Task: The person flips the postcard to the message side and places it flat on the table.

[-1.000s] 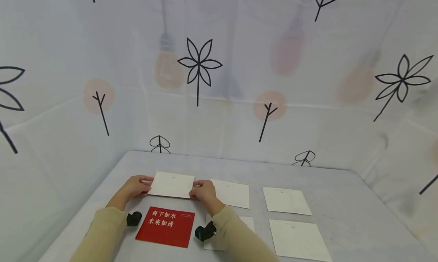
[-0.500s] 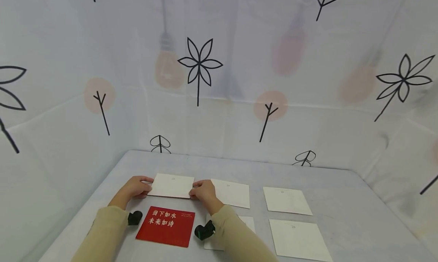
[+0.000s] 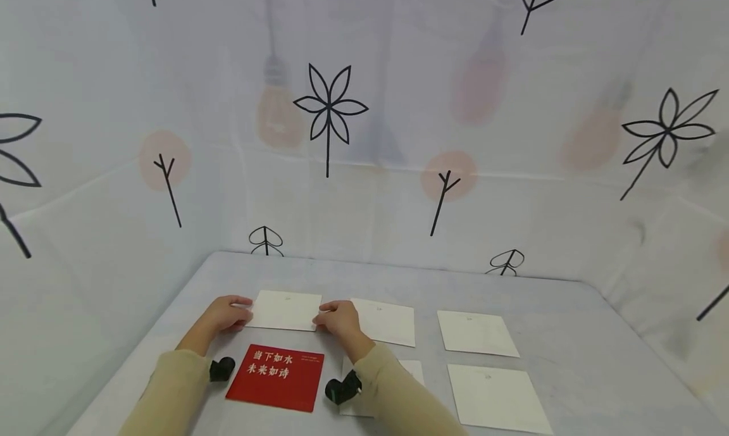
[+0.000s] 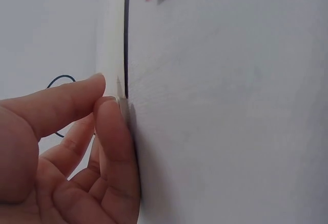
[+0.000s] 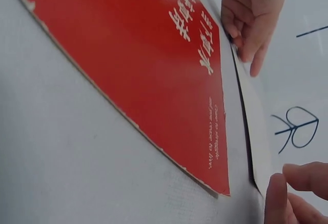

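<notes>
A white card (image 3: 287, 310) with a small printed mark lies at the back left of the table. My left hand (image 3: 224, 314) pinches its left short edge with fingertips, and my right hand (image 3: 338, 320) grips the right one. Close up, the left thumb and fingers (image 4: 114, 131) meet at the card's corner. In the right wrist view the right fingers (image 5: 277, 198) sit at the near end of the white card (image 5: 252, 114). Directly in front of it lies a red card (image 3: 276, 378) with white Chinese lettering. Its worn edge shows in the right wrist view.
Several other white cards lie right of the hands: one back middle (image 3: 386, 323), one back right (image 3: 476, 333), one front right (image 3: 497, 398), and one partly under the right sleeve (image 3: 412, 371). A patterned curtain (image 3: 364, 202) backs the pale table (image 3: 592, 360).
The white card has sunk slightly until it appears flat on the table, with the dark line under its front edge fading. Both hands stay at its ends. The other cards have not moved.
</notes>
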`<control>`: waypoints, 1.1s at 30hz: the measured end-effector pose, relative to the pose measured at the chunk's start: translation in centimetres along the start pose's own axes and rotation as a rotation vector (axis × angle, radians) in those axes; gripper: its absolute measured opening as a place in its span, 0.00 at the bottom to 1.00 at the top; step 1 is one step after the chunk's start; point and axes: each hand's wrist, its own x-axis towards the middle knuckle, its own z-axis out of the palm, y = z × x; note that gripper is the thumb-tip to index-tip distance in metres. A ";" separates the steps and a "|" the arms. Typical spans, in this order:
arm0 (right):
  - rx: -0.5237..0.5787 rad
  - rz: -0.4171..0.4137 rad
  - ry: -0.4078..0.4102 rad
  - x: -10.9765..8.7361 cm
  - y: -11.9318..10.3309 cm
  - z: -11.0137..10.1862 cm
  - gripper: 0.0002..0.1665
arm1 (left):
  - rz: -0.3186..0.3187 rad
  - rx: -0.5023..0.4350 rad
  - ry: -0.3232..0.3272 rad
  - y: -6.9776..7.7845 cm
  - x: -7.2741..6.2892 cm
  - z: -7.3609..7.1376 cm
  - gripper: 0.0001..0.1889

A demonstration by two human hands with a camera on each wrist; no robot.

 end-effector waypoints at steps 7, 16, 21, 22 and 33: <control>0.005 -0.048 -0.029 -1.0 -0.3 -0.6 0.14 | -0.016 -0.035 -0.007 -0.5 -0.4 -0.1 0.22; 0.045 -0.058 -0.072 -2.3 -0.4 -1.1 0.14 | -0.031 -0.046 -0.027 -0.7 -1.4 -0.2 0.24; 0.077 -0.074 -0.090 -3.3 -0.5 -1.4 0.15 | -0.019 -0.047 -0.042 -0.9 -1.9 -0.3 0.24; 0.083 -0.075 -0.095 -3.5 -0.6 -1.5 0.15 | -0.018 -0.045 -0.045 -1.0 -1.9 -0.3 0.24; 0.111 -0.095 -0.113 -5.3 -0.2 -1.7 0.15 | -0.006 -0.024 -0.064 -1.2 -3.4 -0.4 0.24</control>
